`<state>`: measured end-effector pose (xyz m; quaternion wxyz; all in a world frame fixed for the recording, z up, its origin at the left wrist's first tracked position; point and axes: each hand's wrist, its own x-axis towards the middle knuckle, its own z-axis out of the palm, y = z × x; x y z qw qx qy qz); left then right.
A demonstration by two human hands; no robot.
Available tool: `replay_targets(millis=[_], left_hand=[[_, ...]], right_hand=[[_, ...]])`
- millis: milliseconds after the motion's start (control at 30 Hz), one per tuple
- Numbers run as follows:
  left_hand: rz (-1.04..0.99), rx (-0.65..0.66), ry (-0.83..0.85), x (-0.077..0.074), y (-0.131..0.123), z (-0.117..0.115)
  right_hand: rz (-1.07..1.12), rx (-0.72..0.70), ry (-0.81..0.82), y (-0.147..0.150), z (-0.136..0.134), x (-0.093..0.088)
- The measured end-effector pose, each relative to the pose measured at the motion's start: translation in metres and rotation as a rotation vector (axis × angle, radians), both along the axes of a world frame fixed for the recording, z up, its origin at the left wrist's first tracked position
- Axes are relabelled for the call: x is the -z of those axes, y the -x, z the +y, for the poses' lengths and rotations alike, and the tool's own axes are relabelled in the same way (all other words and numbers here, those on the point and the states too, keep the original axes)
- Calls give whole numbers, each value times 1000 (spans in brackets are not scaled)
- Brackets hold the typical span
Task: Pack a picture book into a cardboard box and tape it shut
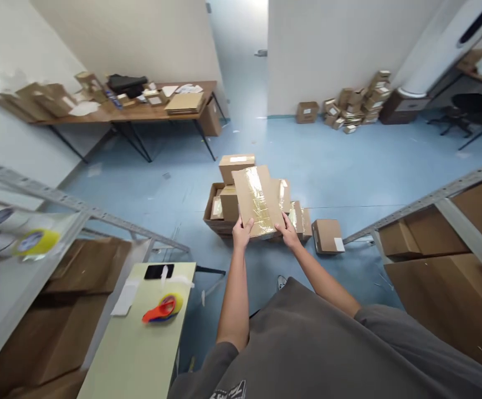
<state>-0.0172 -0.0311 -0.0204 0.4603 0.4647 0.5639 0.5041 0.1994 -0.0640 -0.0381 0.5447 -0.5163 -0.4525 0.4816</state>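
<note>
A flat cardboard box [245, 208] with shiny clear tape down its middle is held out in front of me. My left hand [241, 233] grips its near left corner, thumb on top. At the near right corner, my right hand [287, 231] grips it the same way; the fingers underneath are hidden. Below and beyond it stand several more cardboard boxes on the floor: an open carton [213, 221] with smaller boxes in it, a box with a white label [236, 166] at the back, and taped boxes [301, 219] to the right.
A single box [328, 235] stands on the floor at the right. On my left, a small table [137, 354] bears an orange tape dispenser [158, 310] and a black phone [159, 271]. Metal shelves [112, 220] with cartons flank both sides. More boxes [357, 105] are piled by the far wall.
</note>
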Motion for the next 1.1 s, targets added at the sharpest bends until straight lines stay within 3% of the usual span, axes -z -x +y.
replay_targets(millis=[100, 233, 367, 500, 633, 867, 967, 1100], left_hand=[[13, 104, 16, 3, -64, 33], [12, 248, 25, 6, -131, 59], [-10, 383, 27, 19, -183, 69], [-32, 459, 82, 41, -219, 78], [-33, 460, 156, 69, -240, 100], [-38, 403, 290, 115, -257, 156], [66, 268, 363, 120, -255, 175], [217, 73, 355, 107, -241, 188]], right_hand=[[-17, 112, 17, -58, 11, 3], [-2, 270, 28, -117, 10, 7], [-10, 400, 51, -159, -2, 15], [-41, 490, 101, -188, -5, 30], [-38, 486, 156, -211, 18, 54], [-152, 302, 272, -246, 87, 97], [-253, 242, 300, -259, 110, 103], [-316, 144, 261, -265, 140, 96]])
